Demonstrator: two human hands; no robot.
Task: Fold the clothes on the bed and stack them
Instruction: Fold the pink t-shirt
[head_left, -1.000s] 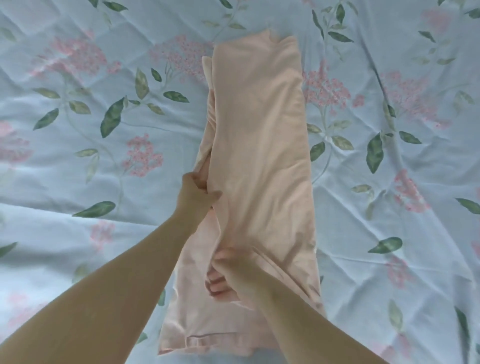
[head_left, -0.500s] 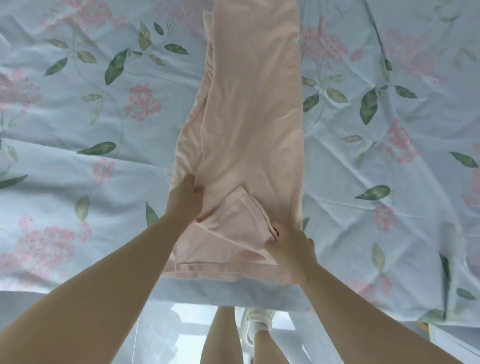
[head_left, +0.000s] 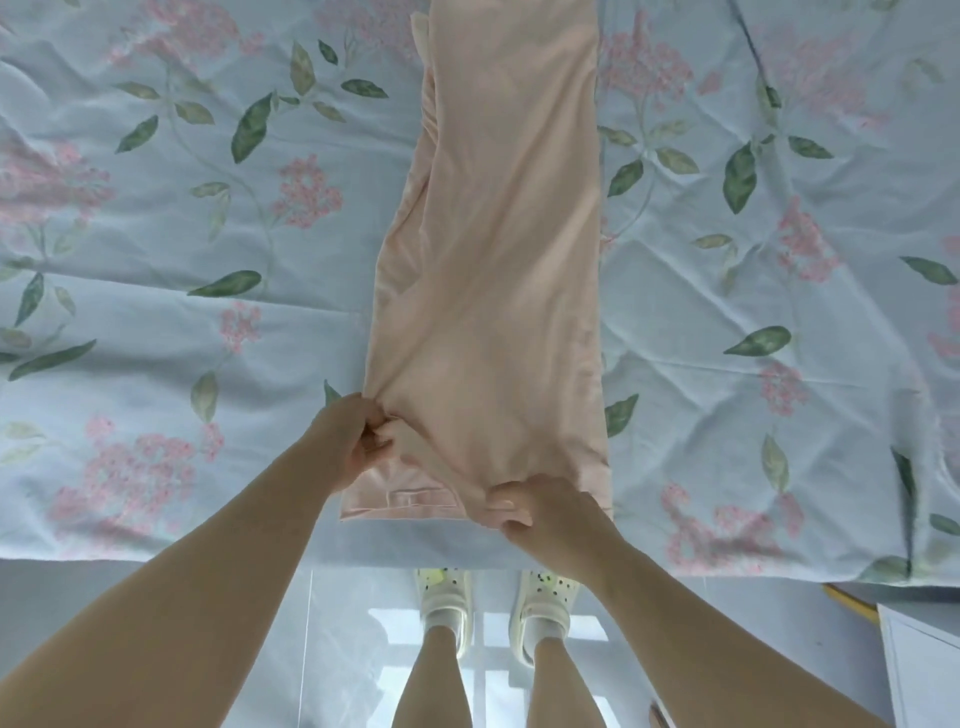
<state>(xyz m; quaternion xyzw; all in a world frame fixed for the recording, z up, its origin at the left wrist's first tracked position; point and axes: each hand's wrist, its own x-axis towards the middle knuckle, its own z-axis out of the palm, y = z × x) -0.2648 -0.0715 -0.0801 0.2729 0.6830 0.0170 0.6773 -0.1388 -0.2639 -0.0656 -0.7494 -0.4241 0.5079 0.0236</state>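
A peach garment (head_left: 498, 249), folded lengthwise into a long narrow strip, lies on the floral bedspread (head_left: 208, 291) and runs from the near bed edge up out of the top of the view. My left hand (head_left: 353, 441) pinches the cloth at the strip's near left side. My right hand (head_left: 530, 512) grips the upper layer at the near right, close to the hem. A lower layer with a hem band shows between my hands.
The bed's near edge (head_left: 156, 556) crosses the view below my hands. My legs and pale shoes (head_left: 447, 597) stand on a glossy floor beneath it. A white piece of furniture (head_left: 924, 665) juts in at the lower right.
The view has tilted down toward the bed edge. My right hand moved left along the hem and took hold of the upper layer, which now lies flatter; my left hand shifted down to the near left side.
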